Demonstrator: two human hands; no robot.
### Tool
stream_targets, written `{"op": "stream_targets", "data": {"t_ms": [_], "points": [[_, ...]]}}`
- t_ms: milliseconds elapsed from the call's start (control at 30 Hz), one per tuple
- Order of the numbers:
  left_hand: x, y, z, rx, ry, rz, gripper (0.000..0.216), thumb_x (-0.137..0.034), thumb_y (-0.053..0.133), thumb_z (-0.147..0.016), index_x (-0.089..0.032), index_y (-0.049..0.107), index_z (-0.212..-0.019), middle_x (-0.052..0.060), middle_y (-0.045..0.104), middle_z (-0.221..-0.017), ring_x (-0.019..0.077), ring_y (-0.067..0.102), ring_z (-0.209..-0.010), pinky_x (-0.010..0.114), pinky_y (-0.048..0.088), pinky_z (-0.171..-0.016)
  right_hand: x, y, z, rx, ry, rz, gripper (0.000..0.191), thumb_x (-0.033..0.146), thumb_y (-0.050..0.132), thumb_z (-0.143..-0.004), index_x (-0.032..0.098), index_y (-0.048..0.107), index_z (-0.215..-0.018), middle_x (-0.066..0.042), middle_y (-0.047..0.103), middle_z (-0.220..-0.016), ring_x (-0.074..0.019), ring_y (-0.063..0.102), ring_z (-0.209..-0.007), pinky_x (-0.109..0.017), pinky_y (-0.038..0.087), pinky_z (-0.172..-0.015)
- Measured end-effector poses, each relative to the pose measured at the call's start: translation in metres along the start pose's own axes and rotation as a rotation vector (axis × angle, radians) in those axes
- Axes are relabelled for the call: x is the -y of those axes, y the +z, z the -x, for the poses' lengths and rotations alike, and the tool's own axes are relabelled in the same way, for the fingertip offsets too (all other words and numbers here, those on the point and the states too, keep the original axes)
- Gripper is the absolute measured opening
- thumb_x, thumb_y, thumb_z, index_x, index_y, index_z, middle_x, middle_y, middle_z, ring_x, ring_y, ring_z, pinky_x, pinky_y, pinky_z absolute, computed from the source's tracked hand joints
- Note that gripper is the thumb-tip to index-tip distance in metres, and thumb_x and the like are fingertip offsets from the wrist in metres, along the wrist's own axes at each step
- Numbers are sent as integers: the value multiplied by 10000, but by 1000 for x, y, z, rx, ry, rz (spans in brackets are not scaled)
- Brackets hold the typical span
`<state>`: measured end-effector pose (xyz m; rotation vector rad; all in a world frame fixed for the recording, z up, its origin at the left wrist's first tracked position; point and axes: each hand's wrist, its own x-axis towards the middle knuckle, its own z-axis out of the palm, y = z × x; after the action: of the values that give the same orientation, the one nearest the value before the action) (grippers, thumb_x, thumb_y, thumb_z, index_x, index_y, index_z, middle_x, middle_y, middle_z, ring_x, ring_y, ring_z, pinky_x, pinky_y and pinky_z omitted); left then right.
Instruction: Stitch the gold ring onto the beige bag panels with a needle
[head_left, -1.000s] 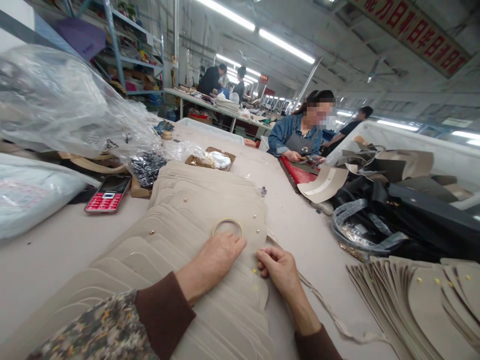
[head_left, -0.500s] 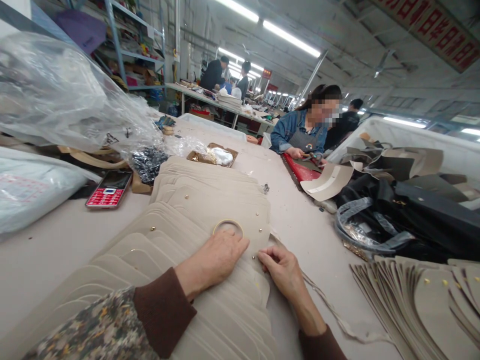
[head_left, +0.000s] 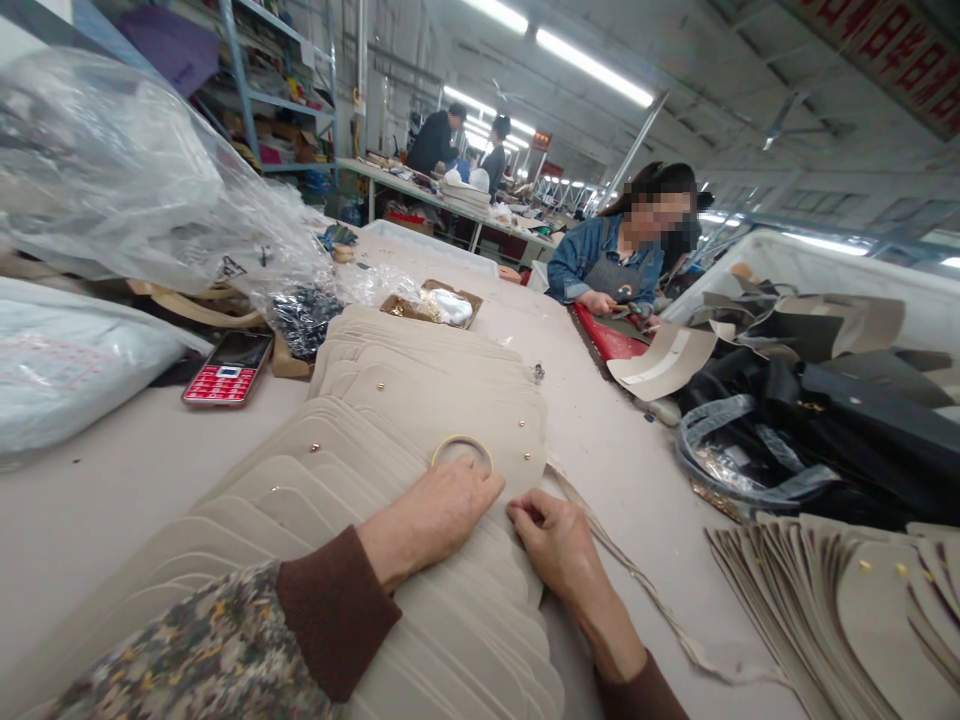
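Overlapping beige bag panels [head_left: 450, 380] with rounded corners lie fanned across the table in front of me. Small gold-coloured studs [head_left: 527, 457] sit on several of them. My left hand [head_left: 442, 505] rests on the panels, its fingers curled at a thin yellow ring [head_left: 462, 440] that looks like a roll of tape. Part of the ring is hidden under the fingers. Just to the right, my right hand [head_left: 555, 535] is pinched at the panels' right edge, thumb and forefinger together. Whatever lies between those fingertips is too small or hidden to make out.
A red-keyed phone [head_left: 229, 370] and clear plastic bags [head_left: 135, 170] are at left. Beyond the panels is a small box [head_left: 442, 303]. Black bags [head_left: 840, 420] and more beige panels [head_left: 862, 600] lie right, near a strap [head_left: 645, 580]. A co-worker [head_left: 615, 260] works across the table.
My right fingertips have shifted slightly left over the panel edge, and the lowest stud there is now covered. The left hand stays on the ring. The whole view has shifted a little.
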<state>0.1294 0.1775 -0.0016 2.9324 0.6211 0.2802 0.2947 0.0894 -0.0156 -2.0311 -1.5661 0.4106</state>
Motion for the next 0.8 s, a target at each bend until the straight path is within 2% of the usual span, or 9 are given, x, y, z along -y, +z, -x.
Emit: {"op": "stream_targets", "data": {"t_ms": [67, 167, 267, 333, 467, 633, 800], "points": [[0, 1, 0, -3, -3, 6, 197, -32, 415, -842, -177, 532, -905, 65, 576, -778, 233, 528, -743, 314, 390, -614, -2, 0, -1, -7, 42, -5, 152, 261, 567, -778, 192, 700, -807, -5, 673, -607, -170, 620, -569, -267, 427, -569], [1, 1, 0, 7, -1, 6, 180, -42, 427, -845, -177, 533, -900, 63, 579, -771, 231, 533, -734, 313, 389, -612, -9, -1, 0, -36, 143, -95, 275, 315, 616, -751, 170, 641, -983, 27, 621, -545, -164, 583, -476, -262, 428, -497], [2, 1, 1, 6, -3, -5, 180, -41, 432, -842, -181, 534, -891, 59, 577, -751, 229, 538, -722, 309, 384, -601, -13, -3, 5, 31, 212, -241, 202, 369, 573, -789, 182, 636, -833, 27, 599, -512, -154, 551, -425, -252, 413, -438], [2, 0, 1, -1, -8, -5, 184, -36, 433, -840, -183, 533, -887, 54, 577, -739, 226, 538, -714, 305, 382, -596, -12, -4, 9, 45, 154, -232, 203, 356, 564, -800, 188, 657, -733, -9, 649, -563, -170, 591, -498, -265, 439, -493], [2, 1, 2, -15, -1, -3, 177, -35, 437, -838, -182, 526, -879, 51, 582, -743, 226, 536, -707, 311, 389, -595, -4, -1, 12, -47, 1, -71, 197, 295, 559, -814, 198, 718, -749, -47, 728, -741, -190, 649, -674, -282, 454, -657], [2, 2, 3, -1, 8, 9, 166, -51, 427, -854, -181, 517, -904, 56, 598, -818, 225, 551, -757, 318, 419, -644, 2, 6, 4, -82, -3, 66, 247, 308, 525, -842, 194, 716, -734, -32, 703, -685, -160, 613, -627, -254, 405, -622], [3, -6, 5, -57, -23, 79, 151, -81, 404, -892, -185, 505, -934, 43, 615, -878, 201, 562, -757, 300, 428, -646, 2, 0, 3, 32, 60, 3, 235, 299, 562, -812, 177, 700, -667, 3, 664, -620, -136, 574, -588, -231, 355, -564]]}}
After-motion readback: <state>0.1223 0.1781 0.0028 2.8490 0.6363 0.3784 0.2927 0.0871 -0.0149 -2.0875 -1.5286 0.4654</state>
